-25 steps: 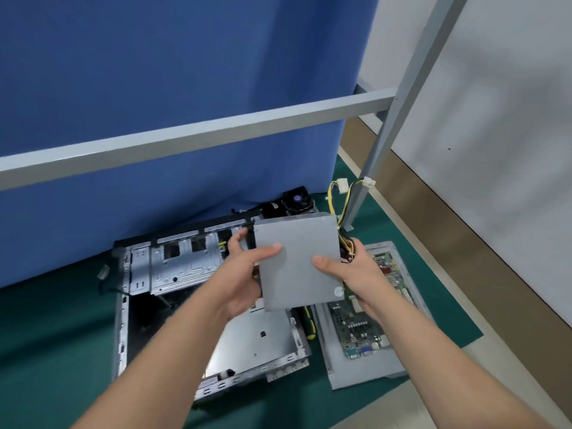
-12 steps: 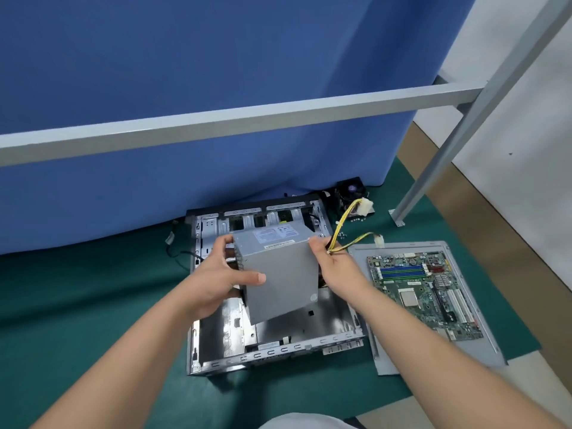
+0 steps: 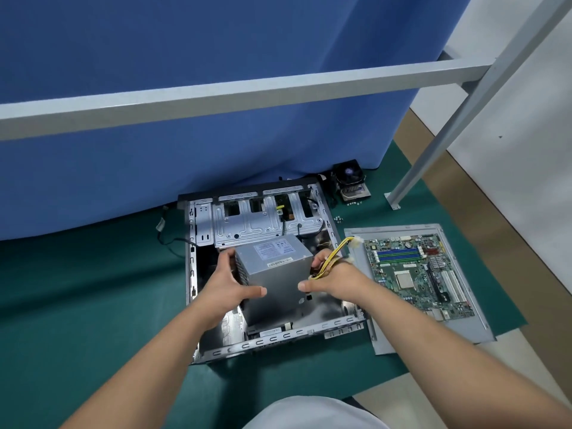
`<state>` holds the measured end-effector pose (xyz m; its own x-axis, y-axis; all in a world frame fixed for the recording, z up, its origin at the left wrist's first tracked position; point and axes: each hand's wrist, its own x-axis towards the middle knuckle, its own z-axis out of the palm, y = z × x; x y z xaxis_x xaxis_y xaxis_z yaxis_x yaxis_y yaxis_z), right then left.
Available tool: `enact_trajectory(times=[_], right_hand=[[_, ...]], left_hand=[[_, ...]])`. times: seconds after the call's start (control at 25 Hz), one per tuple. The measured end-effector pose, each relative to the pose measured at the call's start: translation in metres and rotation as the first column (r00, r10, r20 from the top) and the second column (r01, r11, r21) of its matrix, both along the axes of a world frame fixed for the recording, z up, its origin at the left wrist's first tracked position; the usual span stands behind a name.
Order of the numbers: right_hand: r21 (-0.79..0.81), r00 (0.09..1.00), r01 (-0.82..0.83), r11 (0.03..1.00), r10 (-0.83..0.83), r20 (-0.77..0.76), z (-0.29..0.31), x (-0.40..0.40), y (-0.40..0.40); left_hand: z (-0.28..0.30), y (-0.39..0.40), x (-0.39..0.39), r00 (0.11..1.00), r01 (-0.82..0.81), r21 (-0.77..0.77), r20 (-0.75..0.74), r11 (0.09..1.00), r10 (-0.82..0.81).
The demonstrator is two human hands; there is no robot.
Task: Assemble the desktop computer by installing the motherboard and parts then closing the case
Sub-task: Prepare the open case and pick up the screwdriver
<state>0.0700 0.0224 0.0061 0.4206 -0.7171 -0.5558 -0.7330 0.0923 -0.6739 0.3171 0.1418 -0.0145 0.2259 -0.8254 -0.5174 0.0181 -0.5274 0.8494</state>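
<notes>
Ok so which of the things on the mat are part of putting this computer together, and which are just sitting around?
Part of the job:
- power supply, held by left hand and right hand over the open case
- yellow cables
- motherboard on the side panel
- cooler fan
- loose screws

Just there:
- blue curtain
- grey frame bar
- green mat

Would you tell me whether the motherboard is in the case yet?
Out. The motherboard lies on a grey panel beside the open case.
</notes>
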Motion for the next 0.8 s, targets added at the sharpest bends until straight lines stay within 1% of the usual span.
enact_trajectory(times=[0.08, 0.16, 0.24, 0.28, 0.32, 0.44, 0.52, 0.64, 0.8], right_hand=[[-0.013, 0.999, 0.018, 1.0, -0.018, -0.026, -0.004, -0.001, -0.002], [-0.024, 0.994, 0.091, 0.996, -0.092, -0.064, -0.007, 0.0, -0.006], [0.022, 0.972, 0.23, 0.973, -0.229, -0.047, -0.012, 0.003, -0.01], [0.035, 0.963, 0.269, 0.963, -0.268, -0.035, -0.014, 0.005, -0.011], [0.021, 0.962, 0.272, 0.962, -0.271, -0.036, -0.014, 0.008, -0.011], [-0.084, 0.976, 0.156, 0.984, -0.167, -0.141, -0.013, 0.021, -0.011], [-0.092, 0.978, 0.077, 0.993, -0.093, -0.189, -0.014, 0.031, -0.007], [-0.136, 0.969, -0.042, 0.99, 0.007, -0.247, -0.02, 0.039, 0.002], [-0.172, 0.966, -0.081, 0.982, 0.035, -0.258, -0.025, 0.046, 0.015]], left_hand=[[-0.01, -0.001, -0.001, 0.999, 0.042, 0.009, 0.014, 0.999, -0.042], [-0.019, -0.002, -0.005, 0.996, 0.064, 0.028, 0.058, 0.998, -0.066], [-0.029, 0.0, -0.011, 0.996, 0.042, 0.04, 0.083, 0.998, -0.045], [-0.034, 0.001, -0.015, 0.996, 0.023, 0.039, 0.084, 0.999, -0.026], [-0.039, 0.003, -0.02, 0.996, 0.006, 0.039, 0.093, 0.999, -0.009], [-0.049, 0.006, -0.033, 0.99, -0.023, 0.034, 0.141, 0.999, 0.018], [-0.053, 0.006, -0.037, 0.989, -0.014, 0.031, 0.149, 0.999, 0.009], [-0.051, 0.008, -0.038, 0.981, 0.056, 0.036, 0.182, 0.998, -0.061], [-0.046, 0.011, -0.032, 0.966, 0.15, 0.061, 0.202, 0.987, -0.16]])
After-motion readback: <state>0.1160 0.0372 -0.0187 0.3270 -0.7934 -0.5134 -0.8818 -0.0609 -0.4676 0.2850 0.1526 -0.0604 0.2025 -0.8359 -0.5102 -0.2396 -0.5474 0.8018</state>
